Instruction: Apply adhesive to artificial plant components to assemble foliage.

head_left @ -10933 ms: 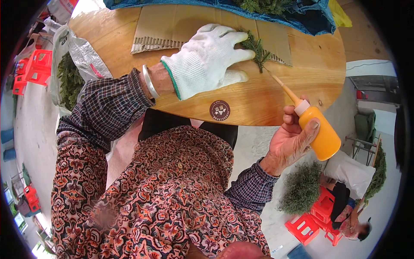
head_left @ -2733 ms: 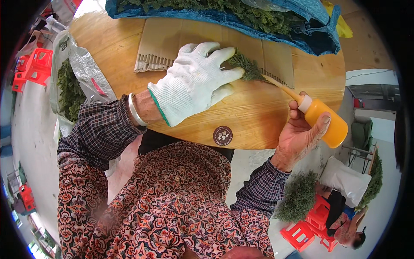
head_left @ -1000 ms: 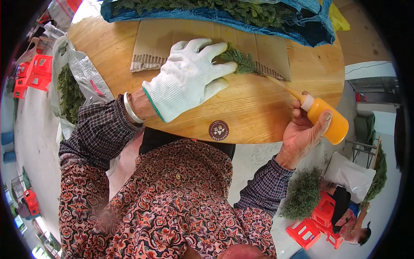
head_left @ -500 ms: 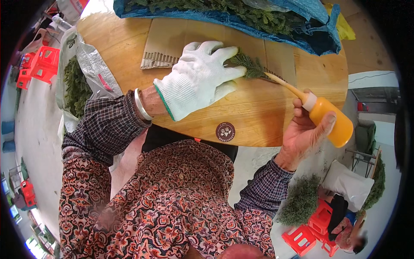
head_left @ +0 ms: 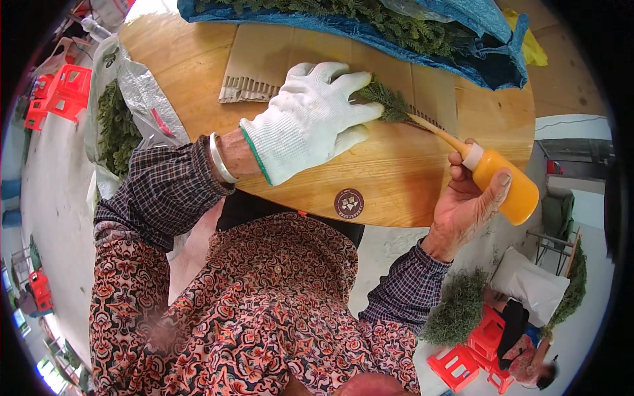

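Note:
My left hand (head_left: 317, 119), in a white knit glove with a green cuff edge, rests over the cardboard (head_left: 264, 56) at the table's far side. A green fir sprig (head_left: 387, 102) is held between its index and middle fingers, its stem end pointing right. Closed around a yellow-orange squeeze bottle (head_left: 505, 185), my bare right hand (head_left: 465, 208) tilts it so the long tapered nozzle points up and left. The nozzle tip is at the sprig's right end; whether the two touch I cannot tell.
A blue woven bag (head_left: 343, 30) full of fir branches lies across the far table edge. Left of the wooden table (head_left: 383, 178) hangs a white sack (head_left: 142, 89) with greenery. Red stools (head_left: 456, 369) and a person (head_left: 528, 360) are at lower right, beside cut greenery (head_left: 456, 307).
The whole view has shifted slightly. Both hands keep their hold, and the nozzle tip stays at the sprig's right end.

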{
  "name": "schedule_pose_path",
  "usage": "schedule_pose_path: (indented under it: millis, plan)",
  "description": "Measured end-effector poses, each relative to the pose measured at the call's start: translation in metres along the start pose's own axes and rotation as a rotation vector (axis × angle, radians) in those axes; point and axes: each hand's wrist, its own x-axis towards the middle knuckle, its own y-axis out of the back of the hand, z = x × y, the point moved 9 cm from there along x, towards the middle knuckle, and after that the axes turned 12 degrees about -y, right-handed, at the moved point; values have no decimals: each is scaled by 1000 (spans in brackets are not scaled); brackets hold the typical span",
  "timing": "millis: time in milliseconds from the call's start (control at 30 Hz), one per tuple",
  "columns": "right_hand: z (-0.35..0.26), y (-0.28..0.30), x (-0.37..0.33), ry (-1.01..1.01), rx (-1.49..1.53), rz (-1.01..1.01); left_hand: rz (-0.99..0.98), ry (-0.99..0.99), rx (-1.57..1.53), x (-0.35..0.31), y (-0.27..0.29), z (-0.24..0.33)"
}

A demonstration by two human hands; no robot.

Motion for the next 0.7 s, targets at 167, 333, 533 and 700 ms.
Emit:
schedule_pose_path:
  millis: [167, 333, 533, 700]
  plan:
    - [-3, 9, 0, -10, 2, 8, 14, -9, -10, 0, 2, 0]
    - [-5, 16, -1, 14, -14, 36, 2, -12, -20, -1, 2, 0]
    - [-6, 19, -2, 12, -31, 37, -1, -17, -6, -2, 0, -1]
    - [-6, 30, -1, 2, -23, 70, 2, -15, 11, -2, 0, -2]
